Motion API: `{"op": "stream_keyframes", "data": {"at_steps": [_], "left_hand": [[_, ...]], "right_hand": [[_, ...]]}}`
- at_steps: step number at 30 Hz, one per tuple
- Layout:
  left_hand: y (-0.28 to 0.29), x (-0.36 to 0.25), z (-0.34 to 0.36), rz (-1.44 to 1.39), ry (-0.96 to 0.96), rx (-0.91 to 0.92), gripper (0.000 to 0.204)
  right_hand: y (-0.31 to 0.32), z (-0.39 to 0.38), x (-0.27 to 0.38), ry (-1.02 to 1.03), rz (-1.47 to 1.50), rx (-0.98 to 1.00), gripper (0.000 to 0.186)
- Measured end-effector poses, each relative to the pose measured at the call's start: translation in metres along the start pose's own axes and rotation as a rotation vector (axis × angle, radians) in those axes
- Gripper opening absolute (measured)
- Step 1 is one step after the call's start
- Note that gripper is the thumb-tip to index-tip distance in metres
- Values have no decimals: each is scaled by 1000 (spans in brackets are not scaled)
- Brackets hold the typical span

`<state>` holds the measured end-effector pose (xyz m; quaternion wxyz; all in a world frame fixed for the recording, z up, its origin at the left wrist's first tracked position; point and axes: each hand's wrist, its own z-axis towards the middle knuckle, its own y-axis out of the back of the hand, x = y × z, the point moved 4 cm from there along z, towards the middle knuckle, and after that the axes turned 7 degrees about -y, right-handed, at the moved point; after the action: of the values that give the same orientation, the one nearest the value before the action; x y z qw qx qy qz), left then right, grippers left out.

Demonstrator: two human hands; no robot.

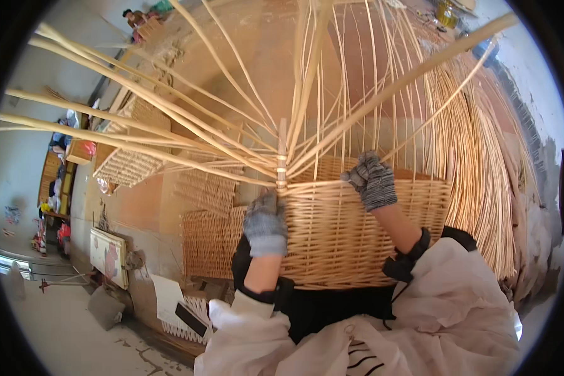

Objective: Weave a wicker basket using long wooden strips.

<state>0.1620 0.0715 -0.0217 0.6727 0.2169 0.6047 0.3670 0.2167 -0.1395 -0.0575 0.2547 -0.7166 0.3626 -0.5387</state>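
A half-woven wicker basket (338,244) rests in front of me, its nearest wall upright against my lap. Long pale willow rods (213,141) fan out from its rim and corner. My left hand (266,219), in a grey knitted glove, is closed round the basket's left corner, just below a bound upright stick (282,153). On the rim to the right is my right hand (373,180), gloved alike, with its fingers curled in. What those fingers pinch is hidden. One thin rod (442,103) slants up and right from beside that hand.
A thick bundle of loose rods (476,182) lies along the right. Woven panels (210,244) sit to the left of the basket, with another wicker piece (128,166) farther off. A dark phone (191,319) and a white box (108,257) are at lower left.
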Motion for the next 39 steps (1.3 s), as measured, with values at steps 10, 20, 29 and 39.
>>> {"op": "stream_keyframes", "data": {"at_steps": [10,20,29,39], "left_hand": [[-90,-24,80,513,-502,895,44],[-2,-39,33,0,-76,755,43],[-25,5,46,247,-41,456,49],[-34,-1,65,292,-62,582,60]], "right_hand": [[5,3,-18,-135,141,168,10],[-31,-32,-13,734,-1686,261,18],[-103,18,59,187,-1144,452,30],[-92,115,60,40,-743,282,58]]}}
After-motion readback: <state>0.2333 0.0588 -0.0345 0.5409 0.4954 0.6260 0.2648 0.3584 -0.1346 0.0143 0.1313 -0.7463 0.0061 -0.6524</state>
